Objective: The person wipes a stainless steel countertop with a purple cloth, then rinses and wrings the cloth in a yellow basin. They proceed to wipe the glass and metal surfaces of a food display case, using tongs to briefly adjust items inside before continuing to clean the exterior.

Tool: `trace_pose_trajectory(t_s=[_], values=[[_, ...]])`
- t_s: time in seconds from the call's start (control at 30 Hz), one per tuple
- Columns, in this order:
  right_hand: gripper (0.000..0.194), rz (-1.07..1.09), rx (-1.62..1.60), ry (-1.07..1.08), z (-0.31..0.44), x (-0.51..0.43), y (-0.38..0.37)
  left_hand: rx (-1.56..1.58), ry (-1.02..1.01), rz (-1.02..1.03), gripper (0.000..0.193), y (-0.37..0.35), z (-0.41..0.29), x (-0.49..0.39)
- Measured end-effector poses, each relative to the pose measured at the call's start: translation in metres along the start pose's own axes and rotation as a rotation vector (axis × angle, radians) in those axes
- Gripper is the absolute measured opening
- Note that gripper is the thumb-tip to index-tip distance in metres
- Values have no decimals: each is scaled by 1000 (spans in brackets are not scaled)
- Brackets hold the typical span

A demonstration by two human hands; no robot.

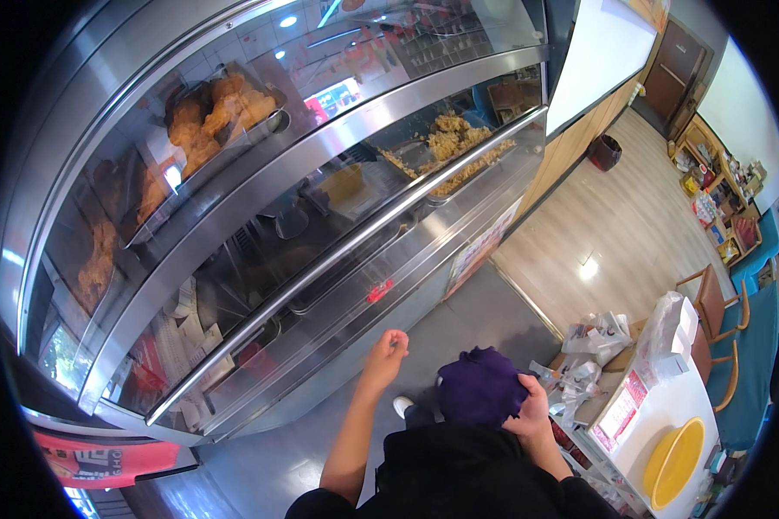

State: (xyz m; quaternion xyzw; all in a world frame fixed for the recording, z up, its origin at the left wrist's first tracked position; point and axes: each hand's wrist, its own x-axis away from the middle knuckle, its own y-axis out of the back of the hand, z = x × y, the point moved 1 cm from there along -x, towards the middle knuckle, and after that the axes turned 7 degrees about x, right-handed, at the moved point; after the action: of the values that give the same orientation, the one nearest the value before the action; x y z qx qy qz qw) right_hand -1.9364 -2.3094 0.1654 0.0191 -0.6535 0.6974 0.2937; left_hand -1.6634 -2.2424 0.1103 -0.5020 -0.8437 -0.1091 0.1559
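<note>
My right hand [533, 411] grips the edge of a dark purple cloth item [480, 389] with a ruffled rim, held in front of my body. My left hand [387, 355] is raised to its left with the fingers curled; nothing shows in it, though its inner side is partly hidden. Beyond that hand runs the steel rail [344, 253] of a glass-fronted food display case. Behind the glass lie pieces of fried chicken [201, 126] in a metal tray on the upper shelf and crumbly yellow food [457, 146] in a lower tray. A small red item [380, 291] is by the case's lower ledge.
At right stands a white table [633, 457] with a yellow plastic basin [675, 462], plastic bags [597, 337] and a printed sheet. Wooden chairs [711, 305] are beyond it. A dark bin [604, 152] stands on the wood-look floor by the wall. A red banner [104, 459] is at lower left.
</note>
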Motion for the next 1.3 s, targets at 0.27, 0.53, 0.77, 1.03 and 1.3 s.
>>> trace_pose_trajectory(t_s=[0.27, 0.53, 0.77, 1.03, 1.3], values=[[51, -51, 0, 125, 60, -18, 5, -448, -284, -270, 26, -20, 7, -25], [51, -47, 61, 40, 189, -59, 24, -711, 217, -529, 65, -48, -23, -76], [53, 7, 144, -24, 298, -95, 24, -865, 384, -725, 69, -60, -15, -106], [54, -6, 134, -33, 332, -133, 21, -951, 455, -776, 64, -59, -10, -118], [57, -81, -8, 55, 345, -141, 55, -1218, 152, -922, 43, -102, -27, -50]])
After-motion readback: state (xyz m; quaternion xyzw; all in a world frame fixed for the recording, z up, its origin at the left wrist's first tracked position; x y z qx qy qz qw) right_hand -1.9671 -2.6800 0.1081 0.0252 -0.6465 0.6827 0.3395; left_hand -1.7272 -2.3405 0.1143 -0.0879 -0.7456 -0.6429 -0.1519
